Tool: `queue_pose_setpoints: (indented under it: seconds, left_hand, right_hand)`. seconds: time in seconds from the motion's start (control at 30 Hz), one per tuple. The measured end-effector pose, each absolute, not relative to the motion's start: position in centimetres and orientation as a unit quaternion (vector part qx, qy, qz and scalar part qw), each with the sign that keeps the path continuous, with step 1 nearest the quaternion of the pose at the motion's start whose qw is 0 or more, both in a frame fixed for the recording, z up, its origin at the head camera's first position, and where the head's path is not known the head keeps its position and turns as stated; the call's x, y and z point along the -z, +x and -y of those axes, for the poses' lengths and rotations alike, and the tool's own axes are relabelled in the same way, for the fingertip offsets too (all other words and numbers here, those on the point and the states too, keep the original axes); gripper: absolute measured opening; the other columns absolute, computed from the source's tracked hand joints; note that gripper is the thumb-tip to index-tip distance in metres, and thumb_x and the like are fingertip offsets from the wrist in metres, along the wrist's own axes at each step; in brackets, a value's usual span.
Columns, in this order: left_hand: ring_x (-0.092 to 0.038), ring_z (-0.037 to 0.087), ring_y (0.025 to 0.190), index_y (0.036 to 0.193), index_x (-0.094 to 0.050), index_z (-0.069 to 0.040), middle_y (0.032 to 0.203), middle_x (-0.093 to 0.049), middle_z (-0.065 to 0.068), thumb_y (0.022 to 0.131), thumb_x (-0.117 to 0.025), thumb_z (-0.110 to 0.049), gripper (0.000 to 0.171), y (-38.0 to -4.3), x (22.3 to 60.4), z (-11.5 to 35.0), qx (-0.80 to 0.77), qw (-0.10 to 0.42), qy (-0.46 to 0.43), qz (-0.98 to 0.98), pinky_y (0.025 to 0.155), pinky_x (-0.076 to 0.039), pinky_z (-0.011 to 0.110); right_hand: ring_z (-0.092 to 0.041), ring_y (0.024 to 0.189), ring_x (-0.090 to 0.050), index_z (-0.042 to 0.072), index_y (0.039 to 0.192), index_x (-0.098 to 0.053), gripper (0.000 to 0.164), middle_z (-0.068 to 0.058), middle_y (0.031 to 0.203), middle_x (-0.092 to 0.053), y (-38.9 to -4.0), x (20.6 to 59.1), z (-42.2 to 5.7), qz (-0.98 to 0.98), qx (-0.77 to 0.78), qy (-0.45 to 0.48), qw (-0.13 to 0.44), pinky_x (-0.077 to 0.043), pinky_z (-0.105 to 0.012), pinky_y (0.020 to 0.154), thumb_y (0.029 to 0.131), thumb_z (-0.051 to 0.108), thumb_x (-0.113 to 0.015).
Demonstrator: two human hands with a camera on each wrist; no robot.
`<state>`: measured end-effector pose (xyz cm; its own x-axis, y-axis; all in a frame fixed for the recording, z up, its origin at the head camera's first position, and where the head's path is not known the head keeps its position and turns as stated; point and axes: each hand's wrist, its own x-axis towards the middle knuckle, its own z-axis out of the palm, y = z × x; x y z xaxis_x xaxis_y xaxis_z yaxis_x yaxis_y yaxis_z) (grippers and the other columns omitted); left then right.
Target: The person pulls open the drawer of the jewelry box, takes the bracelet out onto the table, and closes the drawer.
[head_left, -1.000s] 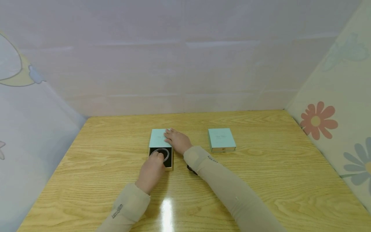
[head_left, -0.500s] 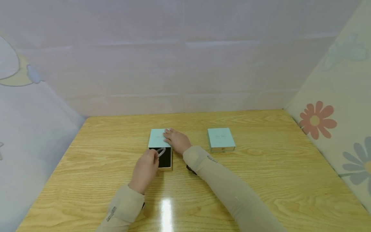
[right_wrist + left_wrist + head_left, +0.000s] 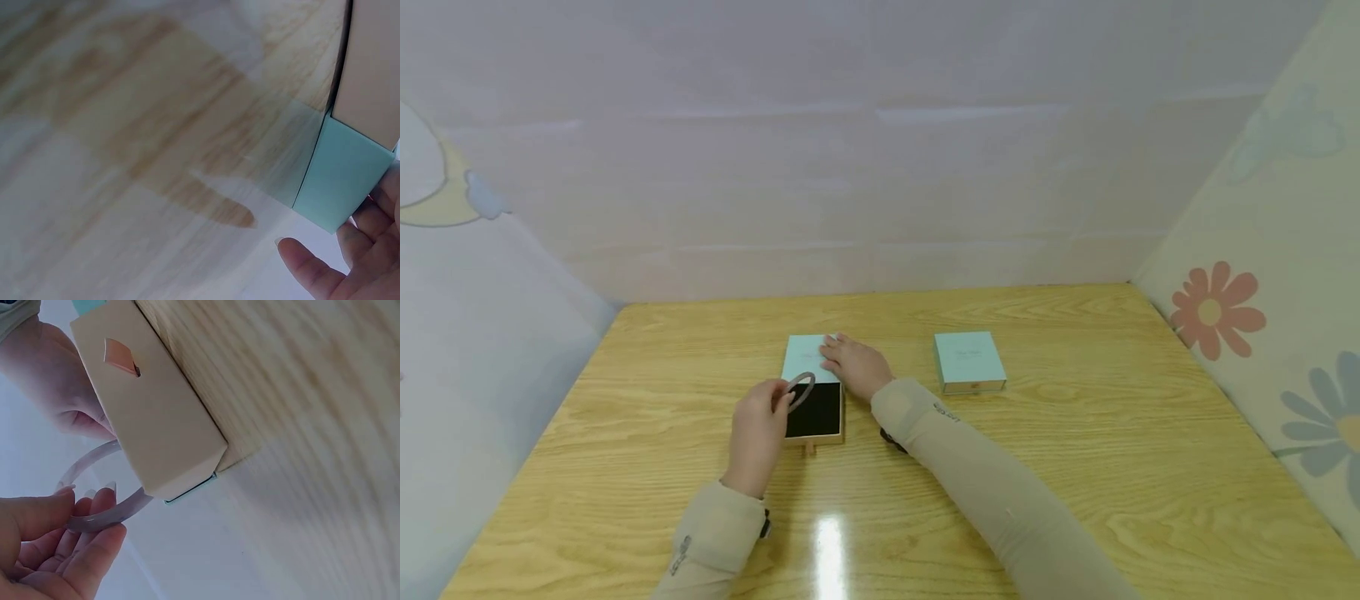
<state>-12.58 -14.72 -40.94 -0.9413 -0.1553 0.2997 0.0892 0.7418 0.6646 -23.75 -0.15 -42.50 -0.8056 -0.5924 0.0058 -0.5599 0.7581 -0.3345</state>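
Right now the left hand (image 3: 754, 433) pinches a pale grey bangle (image 3: 131, 508) between thumb and fingers, holding it tilted above the drawer (image 3: 822, 439) that stands out from a mint box sleeve (image 3: 802, 357). The right hand (image 3: 859, 368) rests on the sleeve with its fingers extended, gripping nothing, thumb apart from the box in the right wrist view.

The bangle looks smooth, glossy and stiff, probably light, rather slippery, and perhaps brittle if it is stone or glass. A thumb-and-finger pinch across the band, as here, seems the sound hold; squeezing across the whole hoop would likely gain little. The black lining looks soft, whereas the drawer's rim is a firm edge the bangle might knock. The small pull tab (image 3: 120, 357) juts from the drawer front.

On the left, the bench (image 3: 625, 467) runs well past the box, giving sideways room. The right forearm crowds the other flank, with a second box (image 3: 970, 358) standing beyond it, well apart.
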Motion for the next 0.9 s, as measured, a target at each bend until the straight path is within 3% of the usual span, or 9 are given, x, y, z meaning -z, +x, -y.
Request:
queue_pose_setpoints:
  seconds: [0.33, 0.63, 0.9]
  left_hand:
    - [-0.068, 0.035, 0.082, 0.101, -0.065, 0.014, 0.093, -0.067, 0.026, 0.091, -0.063, 0.005, 0.013, -12.6, 40.9, 15.0, 0.435, 0.17, 0.06, 0.882, 0.07, -0.057, 0.042]
    - [-0.069, 0.035, 0.082, 0.105, -0.065, 0.014, 0.092, -0.067, 0.025, 0.093, -0.062, 0.003, 0.017, -12.4, 40.7, 14.9, 0.496, 0.161, 0.098, 0.847, 0.057, -0.047, 0.015]
    - [-0.07, 0.027, 0.08, 0.109, -0.065, 0.012, 0.091, -0.067, 0.021, 0.094, -0.063, -0.002, 0.021, -12.3, 40.8, 15.0, 0.562, 0.137, 0.135, 0.805, 0.061, -0.05, 0.016]
  right_hand:
    - [-0.023, 0.14, -0.034, 0.009, 0.141, -0.051, 0.043, -0.006, 0.15, -0.04, -24.0, 42.9, 0.2, -0.936, 0.161, -0.31, 0.042, -0.034, -0.037, 0.11, 0.103, 0.029, -0.047]
    - [-0.022, 0.141, -0.032, 0.011, 0.141, -0.051, 0.044, -0.004, 0.151, -0.039, -24.6, 43.8, 0.2, -0.933, 0.174, -0.311, 0.039, -0.032, -0.035, 0.111, 0.104, 0.032, -0.045]
    - [-0.023, 0.14, -0.034, 0.011, 0.141, -0.052, 0.042, -0.005, 0.15, -0.04, -23.7, 42.6, 0.3, -0.938, 0.158, -0.304, 0.045, -0.033, -0.037, 0.111, 0.103, 0.029, -0.048]
